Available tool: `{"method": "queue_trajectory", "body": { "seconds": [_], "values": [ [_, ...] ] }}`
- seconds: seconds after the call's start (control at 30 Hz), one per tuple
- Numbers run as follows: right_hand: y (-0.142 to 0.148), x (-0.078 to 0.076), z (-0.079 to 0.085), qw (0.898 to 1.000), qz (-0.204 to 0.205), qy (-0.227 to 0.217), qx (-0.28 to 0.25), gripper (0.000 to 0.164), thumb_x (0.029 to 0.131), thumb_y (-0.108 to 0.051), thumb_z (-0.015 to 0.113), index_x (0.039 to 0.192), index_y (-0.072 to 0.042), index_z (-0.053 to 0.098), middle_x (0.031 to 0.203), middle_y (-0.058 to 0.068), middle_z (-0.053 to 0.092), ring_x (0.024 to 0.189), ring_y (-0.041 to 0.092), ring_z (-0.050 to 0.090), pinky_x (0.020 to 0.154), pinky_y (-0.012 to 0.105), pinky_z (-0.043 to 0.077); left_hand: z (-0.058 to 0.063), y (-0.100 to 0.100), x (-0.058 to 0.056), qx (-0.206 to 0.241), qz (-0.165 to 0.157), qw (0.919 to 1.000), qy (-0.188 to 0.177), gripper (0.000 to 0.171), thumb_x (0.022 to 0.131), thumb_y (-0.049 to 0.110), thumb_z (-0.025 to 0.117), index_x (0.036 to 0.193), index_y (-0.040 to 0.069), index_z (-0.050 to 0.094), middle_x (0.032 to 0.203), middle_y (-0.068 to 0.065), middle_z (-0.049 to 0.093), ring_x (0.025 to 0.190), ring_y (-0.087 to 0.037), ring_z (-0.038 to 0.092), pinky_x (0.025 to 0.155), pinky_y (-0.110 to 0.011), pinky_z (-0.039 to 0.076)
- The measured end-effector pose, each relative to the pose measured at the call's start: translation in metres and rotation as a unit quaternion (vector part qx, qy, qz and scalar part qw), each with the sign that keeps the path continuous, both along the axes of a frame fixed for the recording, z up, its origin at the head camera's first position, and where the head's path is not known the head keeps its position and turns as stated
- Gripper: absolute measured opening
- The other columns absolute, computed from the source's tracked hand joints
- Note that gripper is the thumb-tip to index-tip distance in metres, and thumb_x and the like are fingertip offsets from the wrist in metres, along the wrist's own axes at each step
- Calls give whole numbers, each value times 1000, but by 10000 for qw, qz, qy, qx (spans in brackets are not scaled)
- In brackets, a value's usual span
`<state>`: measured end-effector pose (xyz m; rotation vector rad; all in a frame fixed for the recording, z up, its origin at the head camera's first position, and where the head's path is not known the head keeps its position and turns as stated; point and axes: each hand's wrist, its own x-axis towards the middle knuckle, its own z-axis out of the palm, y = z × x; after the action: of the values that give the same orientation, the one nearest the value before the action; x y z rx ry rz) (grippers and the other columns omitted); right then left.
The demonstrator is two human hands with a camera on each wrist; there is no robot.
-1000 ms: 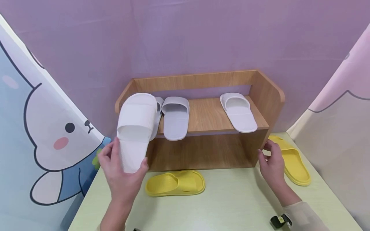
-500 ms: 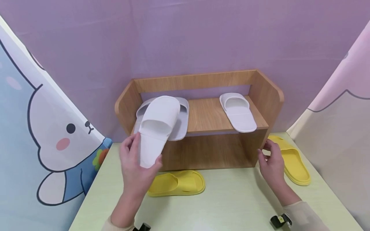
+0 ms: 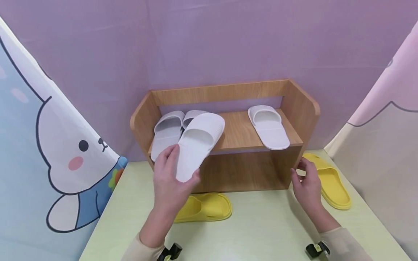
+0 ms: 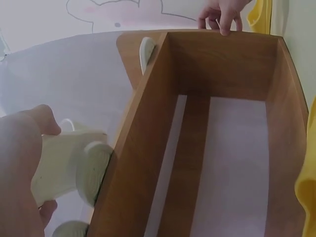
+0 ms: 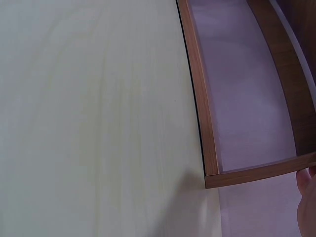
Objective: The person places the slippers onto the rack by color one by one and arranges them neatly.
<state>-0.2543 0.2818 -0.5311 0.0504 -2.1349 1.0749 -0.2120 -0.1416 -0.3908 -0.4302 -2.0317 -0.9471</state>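
Observation:
My left hand (image 3: 173, 185) grips a white slipper (image 3: 200, 139) by its heel end, thumb on one edge and fingers on the other. The slipper is tilted, toe towards the rack, in front of the upper shelf. It partly hides one of two light grey slippers (image 3: 166, 139) at the shelf's left. Another white slipper (image 3: 270, 128) lies on the shelf's right. Loosely bent, the fingers of my right hand (image 3: 308, 186) touch the right side panel of the wooden shoe rack (image 3: 295, 159); the right wrist view shows only fingertips at that panel.
One yellow slipper (image 3: 209, 207) lies sideways before the rack, partly behind my left hand. A second yellow slipper (image 3: 334, 186) lies right of the rack. The pale tabletop (image 3: 261, 228) meets a purple cloth (image 3: 222, 47) behind and printed curtains at both sides.
My left hand has moved right with the white slipper, turning its toe to the right. The left grey slipper is now uncovered and the other partly covered. My right hand has stayed put.

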Motion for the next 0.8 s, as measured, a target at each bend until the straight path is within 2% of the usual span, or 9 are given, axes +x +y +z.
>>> {"method": "queue_trajectory", "body": {
  "seconds": [0.4,0.57,0.8],
  "values": [
    [0,0,-1,10000,-31,-56,-4,53,99,7,74,148,-2,58,130,16,66,113,8,59,83,1,46,8,27,-8,-293,179,9993,136,78,80,33,88,143,-7,67,149,-19,67,128,-41,63,101,-59,60],
    [0,1,-2,10000,-43,-72,6,53,99,7,74,148,-1,58,129,16,66,113,8,59,83,1,46,13,36,-12,-443,247,9986,163,78,82,37,86,142,-8,67,146,-21,69,123,-43,65,99,-59,61],
    [0,0,-2,10000,-28,-23,21,53,98,8,74,147,0,58,129,17,65,113,5,58,83,0,45,21,52,-19,-592,379,9973,208,77,82,39,87,138,-10,68,142,-24,70,125,-47,65,103,-61,58]
  ]
}}
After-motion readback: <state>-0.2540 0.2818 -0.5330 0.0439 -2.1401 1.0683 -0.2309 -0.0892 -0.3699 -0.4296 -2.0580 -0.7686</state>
